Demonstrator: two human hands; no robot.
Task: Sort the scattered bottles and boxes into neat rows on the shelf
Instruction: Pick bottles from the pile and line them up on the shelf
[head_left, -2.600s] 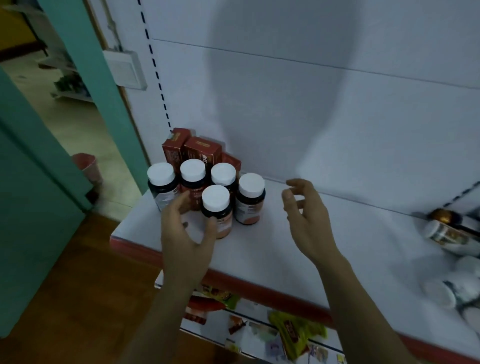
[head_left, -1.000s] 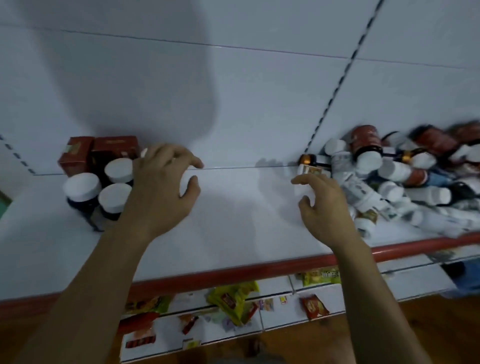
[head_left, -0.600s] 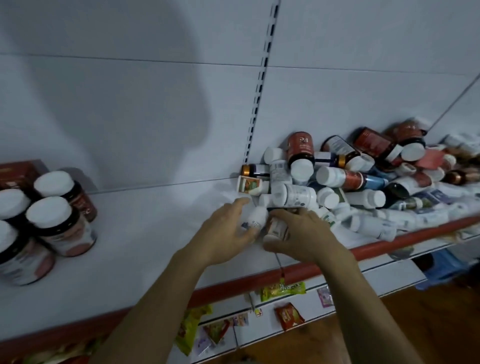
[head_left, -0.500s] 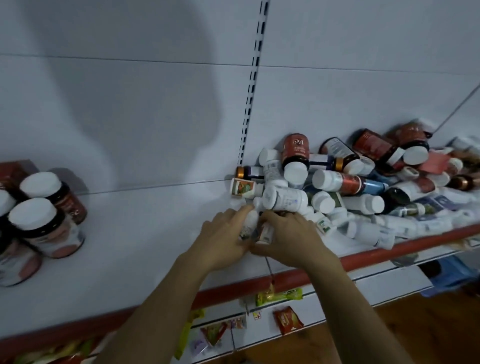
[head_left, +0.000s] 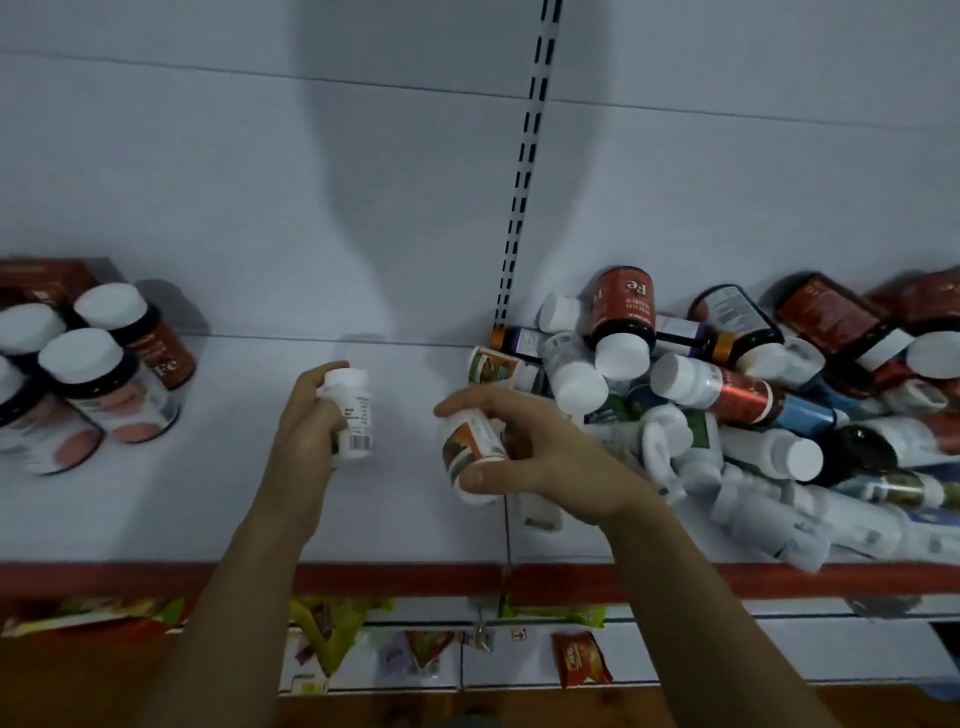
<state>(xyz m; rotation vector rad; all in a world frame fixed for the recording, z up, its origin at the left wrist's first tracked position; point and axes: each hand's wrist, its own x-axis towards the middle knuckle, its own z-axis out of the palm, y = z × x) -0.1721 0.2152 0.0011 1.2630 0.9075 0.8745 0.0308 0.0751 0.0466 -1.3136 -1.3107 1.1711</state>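
White shelf (head_left: 208, 519) with a red front edge, a bottle in each hand.
The left hand (head_left: 304, 441) has its fingers (head_left: 311, 382) curled round a small white bottle (head_left: 353, 415), held upright over the shelf's bare middle. The right hand (head_left: 550, 462) pinches an orange-labelled bottle (head_left: 470, 447) between fingers and thumb, just beside the tumbled heap of bottles (head_left: 727, 405) on the right. White-capped bottles (head_left: 88, 395) stand grouped at the left, in front of a red box (head_left: 47, 275).
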